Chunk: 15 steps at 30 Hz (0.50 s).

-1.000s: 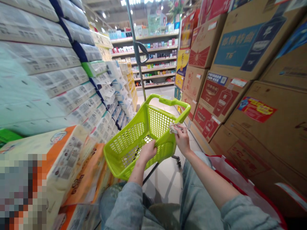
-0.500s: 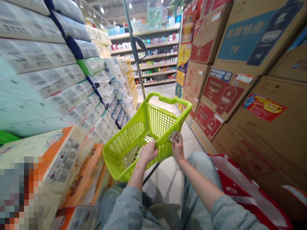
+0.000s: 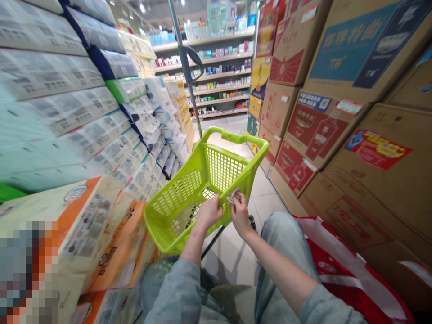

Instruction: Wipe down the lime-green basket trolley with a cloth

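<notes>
A lime-green plastic shopping basket (image 3: pixel 178 186) with grid-holed walls stands tilted in front of my knees. My left hand (image 3: pixel 209 212) is closed over its near rim, the fingers curled to the inner side. Just right of it, my right hand (image 3: pixel 240 213) pinches a crumpled greyish-white cloth (image 3: pixel 233 195), which may be a wipe, against the outer face of the near wall. The basket's raised handle (image 3: pixel 232 136) is at its far upper end. A dark thin bar shows under the basket, and a small wheel (image 3: pixel 252 221) lies near my right wrist.
Packs of tissue paper (image 3: pixel 57 72) are stacked along the left. Cardboard cartons (image 3: pixel 364 189) rise on the right, with a red and white bag (image 3: pixel 337 270) below them. A grey pole (image 3: pixel 186 67) stands beyond the basket, before shelves (image 3: pixel 222 81) of small goods.
My right hand has slid left with the cloth along the basket's near wall, closer to my left hand. The left hand keeps its hold on the rim. The wheel has come into sight.
</notes>
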Motion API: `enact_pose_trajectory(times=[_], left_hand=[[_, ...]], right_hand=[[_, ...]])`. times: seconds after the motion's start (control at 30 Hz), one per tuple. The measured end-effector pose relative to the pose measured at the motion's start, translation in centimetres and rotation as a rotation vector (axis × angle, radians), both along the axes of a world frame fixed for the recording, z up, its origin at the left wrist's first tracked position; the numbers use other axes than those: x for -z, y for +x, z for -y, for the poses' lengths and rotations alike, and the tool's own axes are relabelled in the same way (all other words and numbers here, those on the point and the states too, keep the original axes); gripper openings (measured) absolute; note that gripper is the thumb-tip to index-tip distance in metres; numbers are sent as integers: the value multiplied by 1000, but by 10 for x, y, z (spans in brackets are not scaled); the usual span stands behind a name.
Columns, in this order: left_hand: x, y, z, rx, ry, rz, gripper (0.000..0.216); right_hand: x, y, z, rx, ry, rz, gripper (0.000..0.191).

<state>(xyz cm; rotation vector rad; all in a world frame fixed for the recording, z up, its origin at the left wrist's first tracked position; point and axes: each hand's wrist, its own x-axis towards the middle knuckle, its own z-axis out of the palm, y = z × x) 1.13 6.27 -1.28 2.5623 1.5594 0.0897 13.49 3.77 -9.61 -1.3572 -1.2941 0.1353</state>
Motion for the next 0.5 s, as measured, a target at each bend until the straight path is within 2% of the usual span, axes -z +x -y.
enact_pose_trajectory(times=[0.1,0.23,0.33,0.5], left_hand=[[-2,-1,1,-6,-10,-11,15],[-4,-1,2,-21,-33,-35,15],[-6,2,3,-30,-45,-35,15],[-8,4,4,-38,-48,-22,17]], right_hand=[[16,16,-3,-40,2,24,31],[31,50,-19,98,-111,-86,31],[24,50,-20,106,-126,-108,28],[-4,0,5,-40,-31,-32,30]])
